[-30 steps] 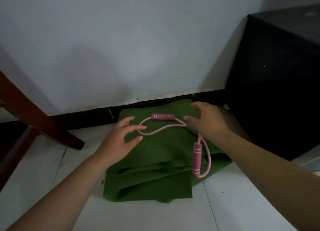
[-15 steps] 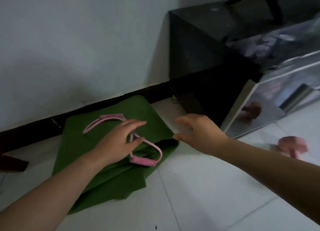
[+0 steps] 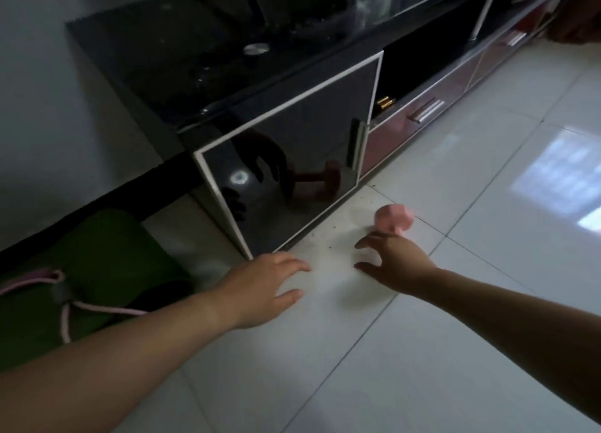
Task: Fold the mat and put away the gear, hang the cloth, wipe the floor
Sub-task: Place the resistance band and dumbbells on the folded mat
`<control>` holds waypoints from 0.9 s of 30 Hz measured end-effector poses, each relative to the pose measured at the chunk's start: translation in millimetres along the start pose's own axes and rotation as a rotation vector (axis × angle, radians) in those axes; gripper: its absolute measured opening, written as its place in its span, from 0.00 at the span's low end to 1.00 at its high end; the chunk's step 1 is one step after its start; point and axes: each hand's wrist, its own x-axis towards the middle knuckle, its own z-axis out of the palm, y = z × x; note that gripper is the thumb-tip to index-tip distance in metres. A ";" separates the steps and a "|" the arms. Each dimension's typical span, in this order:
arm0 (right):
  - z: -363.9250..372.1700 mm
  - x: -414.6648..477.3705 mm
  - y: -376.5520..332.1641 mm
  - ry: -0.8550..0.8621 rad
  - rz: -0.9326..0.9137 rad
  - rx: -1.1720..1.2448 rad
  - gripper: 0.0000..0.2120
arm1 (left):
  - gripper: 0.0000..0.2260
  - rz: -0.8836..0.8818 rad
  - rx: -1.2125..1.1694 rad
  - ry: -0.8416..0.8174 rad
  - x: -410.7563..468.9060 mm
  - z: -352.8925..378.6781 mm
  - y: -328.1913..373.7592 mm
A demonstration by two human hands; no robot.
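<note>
One pink dumbbell lay on the white floor just beyond the right hand, its near end hidden behind spread, empty fingers. The left hand hovered alongside, fingers loose, holding nothing. One folded green mat, one pink rope atop, was cut off at left.

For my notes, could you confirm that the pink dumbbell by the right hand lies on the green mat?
Not quite: the head view shows the dumbbell by the right hand lying on the white floor; the mat is further left.
</note>
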 end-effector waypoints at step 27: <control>36.1 -7.2 88.1 -0.148 0.134 -0.006 0.21 | 0.20 -0.115 -0.148 -0.149 14.3 69.9 1.8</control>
